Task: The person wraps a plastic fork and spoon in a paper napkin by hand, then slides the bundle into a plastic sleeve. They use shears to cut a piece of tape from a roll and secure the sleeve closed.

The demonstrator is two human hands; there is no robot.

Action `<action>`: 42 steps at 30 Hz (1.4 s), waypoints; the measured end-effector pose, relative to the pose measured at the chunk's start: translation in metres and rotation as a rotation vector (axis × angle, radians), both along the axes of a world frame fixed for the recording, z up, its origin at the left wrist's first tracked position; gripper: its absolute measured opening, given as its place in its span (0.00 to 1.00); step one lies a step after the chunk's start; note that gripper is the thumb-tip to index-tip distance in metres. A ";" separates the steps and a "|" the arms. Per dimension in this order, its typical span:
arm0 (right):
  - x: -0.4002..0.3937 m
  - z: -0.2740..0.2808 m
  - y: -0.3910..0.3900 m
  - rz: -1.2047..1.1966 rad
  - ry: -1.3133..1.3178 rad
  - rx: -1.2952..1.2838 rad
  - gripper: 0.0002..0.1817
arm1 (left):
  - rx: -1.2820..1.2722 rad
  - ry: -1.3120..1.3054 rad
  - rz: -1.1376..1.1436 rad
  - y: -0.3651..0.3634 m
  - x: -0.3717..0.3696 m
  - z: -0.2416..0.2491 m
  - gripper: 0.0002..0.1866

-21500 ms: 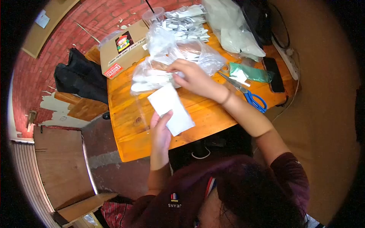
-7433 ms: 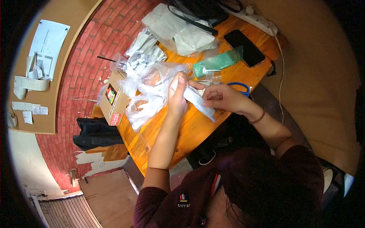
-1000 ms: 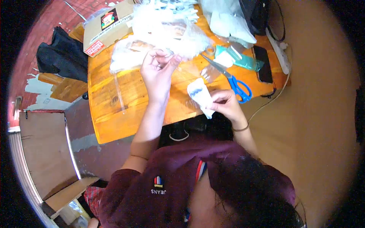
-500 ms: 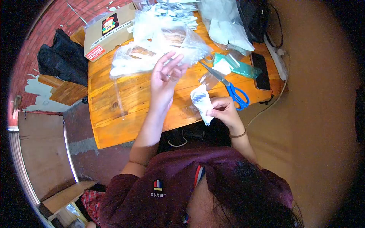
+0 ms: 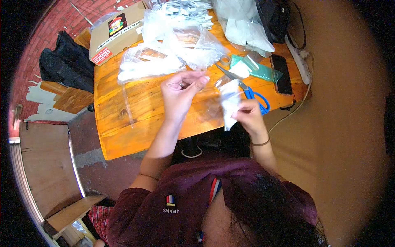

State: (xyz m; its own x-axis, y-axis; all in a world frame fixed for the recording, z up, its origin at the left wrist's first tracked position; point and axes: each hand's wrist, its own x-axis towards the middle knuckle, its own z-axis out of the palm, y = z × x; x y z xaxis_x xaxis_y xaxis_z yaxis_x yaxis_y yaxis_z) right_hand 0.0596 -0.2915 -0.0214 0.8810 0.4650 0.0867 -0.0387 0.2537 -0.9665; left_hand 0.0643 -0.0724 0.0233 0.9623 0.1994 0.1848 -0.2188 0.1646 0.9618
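Note:
My right hand (image 5: 250,117) pinches the lower edge of a small white packet (image 5: 231,103), held upright above the table's front edge. Motion blurs its bluish markings. To its left, my left hand (image 5: 181,92) is raised, apart from the packet, with thumb and fingertips brought together. Whatever they may hold is too small to make out. Blue-handled scissors (image 5: 257,102) lie just beyond my right hand, blades pointing away to the left. A crumpled clear plastic piece (image 5: 220,82) is near the blades.
Clear plastic bags (image 5: 152,66) spread across the table (image 5: 111,136), with a heap of grey-white packets (image 5: 189,14) behind. A cardboard box (image 5: 119,33) stands back left. A green plastic pouch (image 5: 263,71), tape roll (image 5: 224,61), phone (image 5: 281,76) and power strip (image 5: 302,70) are on the right.
My left hand has come down and its spread fingers have drawn together toward the thumb. My right hand has shifted the white packet slightly right and turned it.

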 end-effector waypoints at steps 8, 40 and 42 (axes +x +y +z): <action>0.023 0.090 0.014 -0.243 -0.124 0.647 0.11 | 0.104 -0.106 -0.080 -0.004 -0.016 0.026 0.17; 0.014 0.125 0.046 -0.419 -0.427 0.376 0.11 | 0.365 -0.305 -0.096 -0.005 -0.031 0.034 0.19; 0.014 0.126 0.046 -0.408 -0.432 0.323 0.11 | 0.323 -0.276 -0.111 -0.007 -0.031 0.035 0.18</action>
State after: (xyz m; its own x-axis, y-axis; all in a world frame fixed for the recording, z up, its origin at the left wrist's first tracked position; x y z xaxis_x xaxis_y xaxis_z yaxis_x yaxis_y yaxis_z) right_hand 0.0738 -0.2460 0.1047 0.8356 -0.0062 0.5493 0.4943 0.4448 -0.7469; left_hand 0.0331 -0.0789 0.0578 0.8804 -0.0128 0.4741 -0.4730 -0.0981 0.8756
